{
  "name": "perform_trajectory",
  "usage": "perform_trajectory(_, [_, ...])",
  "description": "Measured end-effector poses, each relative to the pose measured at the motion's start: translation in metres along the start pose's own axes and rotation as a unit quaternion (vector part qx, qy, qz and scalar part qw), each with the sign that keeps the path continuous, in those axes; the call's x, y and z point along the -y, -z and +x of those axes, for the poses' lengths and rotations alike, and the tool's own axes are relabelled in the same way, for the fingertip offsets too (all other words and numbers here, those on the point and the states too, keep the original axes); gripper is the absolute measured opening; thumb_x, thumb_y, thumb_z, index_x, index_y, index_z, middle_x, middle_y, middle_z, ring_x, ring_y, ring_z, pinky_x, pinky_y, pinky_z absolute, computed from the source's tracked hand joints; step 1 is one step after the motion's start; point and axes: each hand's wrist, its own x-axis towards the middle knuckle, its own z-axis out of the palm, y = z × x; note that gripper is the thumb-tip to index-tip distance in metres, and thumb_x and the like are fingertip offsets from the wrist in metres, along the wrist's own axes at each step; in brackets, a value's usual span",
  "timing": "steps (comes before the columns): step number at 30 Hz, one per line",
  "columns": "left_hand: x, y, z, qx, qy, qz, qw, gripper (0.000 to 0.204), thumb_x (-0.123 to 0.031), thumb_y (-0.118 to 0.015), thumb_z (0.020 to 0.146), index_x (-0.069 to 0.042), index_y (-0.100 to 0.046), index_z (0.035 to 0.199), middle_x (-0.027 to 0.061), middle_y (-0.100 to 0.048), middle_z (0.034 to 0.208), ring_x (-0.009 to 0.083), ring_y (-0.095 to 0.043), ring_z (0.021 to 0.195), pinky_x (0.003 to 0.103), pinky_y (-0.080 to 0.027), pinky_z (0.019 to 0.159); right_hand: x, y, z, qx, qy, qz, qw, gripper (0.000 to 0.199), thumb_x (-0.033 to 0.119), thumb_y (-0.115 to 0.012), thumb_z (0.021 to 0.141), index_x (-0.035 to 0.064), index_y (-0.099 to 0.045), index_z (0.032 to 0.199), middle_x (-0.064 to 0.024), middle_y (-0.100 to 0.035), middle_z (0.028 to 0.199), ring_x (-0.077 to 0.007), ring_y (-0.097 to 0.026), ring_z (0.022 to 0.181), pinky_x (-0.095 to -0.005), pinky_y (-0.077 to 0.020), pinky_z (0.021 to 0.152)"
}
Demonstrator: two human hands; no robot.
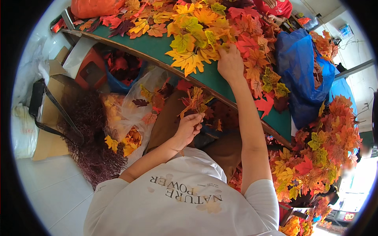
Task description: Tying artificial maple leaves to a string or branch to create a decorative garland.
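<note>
My left hand (189, 129) is in front of the table's edge, over my lap, its fingers pinched on the stem of a spray of artificial maple leaves (195, 101) in orange, red and yellow-green. My right hand (231, 63) reaches over the green tabletop (157, 48), its fingers closed at the edge of a pile of yellow artificial maple leaves (188, 61). Its fingertips are partly hidden among them. Red and orange artificial leaves (258, 57) lie just right of that hand.
A blue plastic bag (301, 74) of leaves stands at the table's right. Thick leaf garlands (327, 145) hang beyond it. To my left are a clear bag (132, 106) with leaves, a dark purple tangle of stems (88, 129) and a cardboard box (49, 137). Another person's red sleeve (281, 8) shows across the table.
</note>
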Motion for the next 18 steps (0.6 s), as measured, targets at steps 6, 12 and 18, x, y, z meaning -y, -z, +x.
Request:
perform_trajectory(6, [0.002, 0.005, -0.001, -0.005, 0.004, -0.002, 1.0, 0.019, -0.016, -0.059, 0.09, -0.002, -0.061, 0.103, -0.0006, -0.052, 0.081, 0.0062, -0.046, 0.057, 0.017, -0.029, 0.042, 0.005, 0.01, 0.005, -0.072, 0.034, 0.07, 0.994, 0.037, -0.009, -0.054, 0.071, 0.0054, -0.065, 0.102, -0.0188, -0.055, 0.109, -0.0357, -0.055, 0.099, -0.0415, -0.0483, 0.082])
perform_trajectory(12, [-0.006, -0.005, -0.007, -0.01, -0.016, 0.017, 1.0, 0.02, -0.017, -0.058, 0.091, -0.003, -0.059, 0.105, -0.0006, -0.052, 0.08, 0.0063, -0.046, 0.057, 0.017, -0.03, 0.042, -0.012, 0.037, -0.009, -0.191, -0.055, 0.296, 0.934, 0.039, -0.01, -0.045, 0.076, 0.0012, -0.061, 0.111, -0.0114, -0.064, 0.103, -0.0189, -0.061, 0.084, -0.027, -0.0473, 0.068])
perform_trajectory(18, [-0.011, -0.024, -0.014, 0.018, -0.067, 0.025, 0.997, 0.021, -0.018, -0.058, 0.09, -0.004, -0.057, 0.106, -0.0002, -0.052, 0.08, 0.0068, -0.047, 0.057, 0.018, -0.031, 0.042, 0.039, 0.088, -0.107, -0.116, -0.204, 0.565, 0.791, 0.031, -0.007, -0.047, 0.081, -0.0002, -0.064, 0.106, -0.004, -0.067, 0.085, -0.007, -0.057, 0.073, -0.0221, -0.044, 0.063])
